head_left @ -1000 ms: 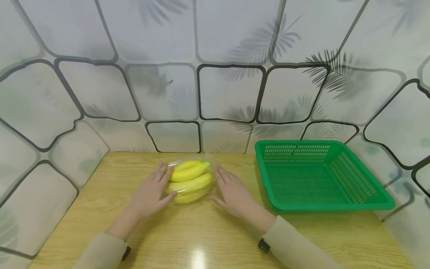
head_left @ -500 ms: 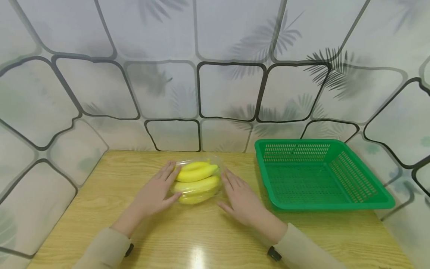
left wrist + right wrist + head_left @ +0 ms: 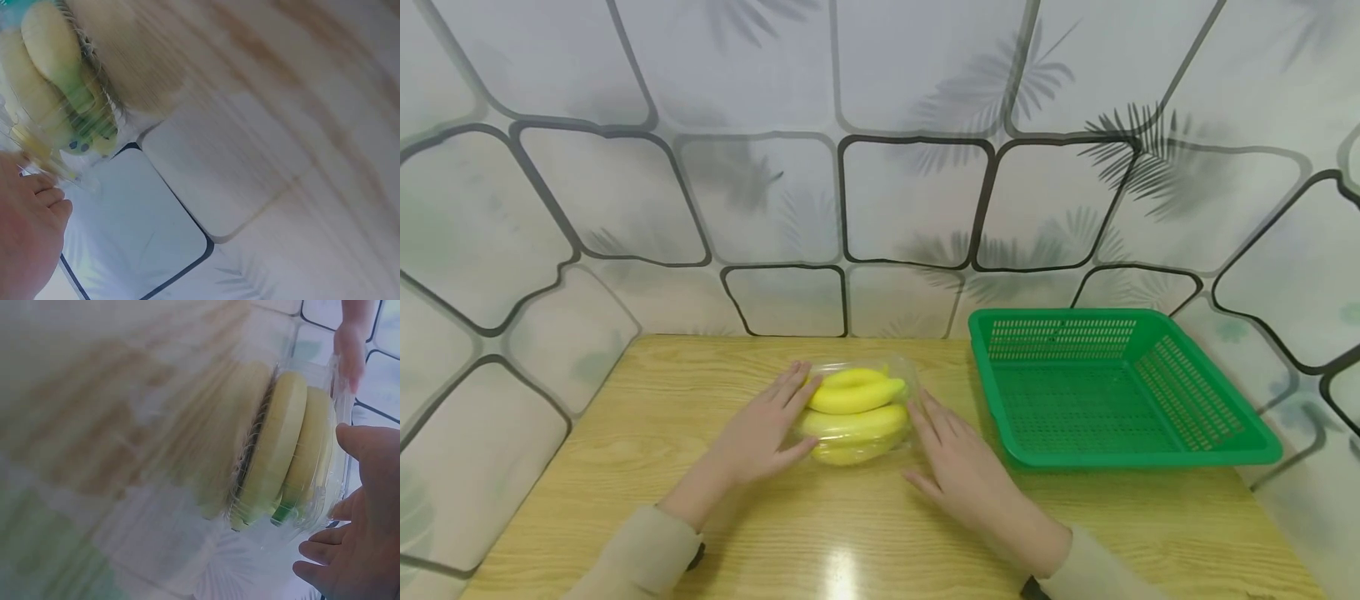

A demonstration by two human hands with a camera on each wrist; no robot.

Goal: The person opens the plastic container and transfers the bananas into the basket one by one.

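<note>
A clear plastic box of yellow bananas (image 3: 853, 429) sits on the table between my two hands. My left hand (image 3: 756, 437) rests against the box's left end, fingers straight along its top edge and thumb near the front corner. My right hand (image 3: 966, 467) lies at the right end, its fingertips right at the clear wall. In the right wrist view the bananas (image 3: 275, 444) show through the ribbed plastic side, with the right hand (image 3: 369, 519) beside the lid. The left wrist view has the green banana tips (image 3: 78, 94) inside the box, close to the left hand's fingers (image 3: 47, 190).
A green plastic basket (image 3: 1138, 460) with slotted walls stands on the table to the right of my right hand. The wood-grain table (image 3: 850, 525) runs back to a wall (image 3: 917, 200) patterned with stone outlines and leaves, which also encloses the left and right sides.
The box of bananas has slid to the right along the table and slightly toward me, with both hands moving along at its ends. The basket stays where it was.
</note>
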